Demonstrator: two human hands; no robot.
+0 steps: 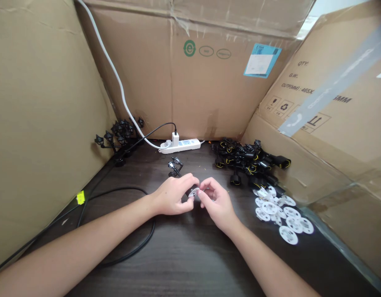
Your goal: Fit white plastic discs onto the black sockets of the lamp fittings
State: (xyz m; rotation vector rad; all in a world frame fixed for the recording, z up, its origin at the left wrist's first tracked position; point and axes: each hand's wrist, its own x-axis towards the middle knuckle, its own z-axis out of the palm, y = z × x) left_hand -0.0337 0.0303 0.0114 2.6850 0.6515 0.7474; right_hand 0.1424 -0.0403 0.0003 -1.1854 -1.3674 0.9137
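Note:
My left hand (pixel 173 196) is closed around the dark base of a small black model street lamp (pixel 176 163). The lamp lies tilted, its lantern heads pointing away from me past my knuckles. Over the base's near end sits a round white disc (pixel 194 192), tilted toward me. My right hand (pixel 219 204) pinches the disc's right edge between thumb and fingers. Whether the disc is seated in the base or only rests against it I cannot tell. My fingers hide most of the base.
More black lamps with yellow wires (pixel 252 163) are heaped at the right, behind a pile of white discs (pixel 270 207). Several standing lamps (pixel 119 134) are at the left. A white power strip (pixel 190 144) lies behind, a black cable (pixel 125 188) loops left, and cardboard walls (pixel 140 74) enclose the table.

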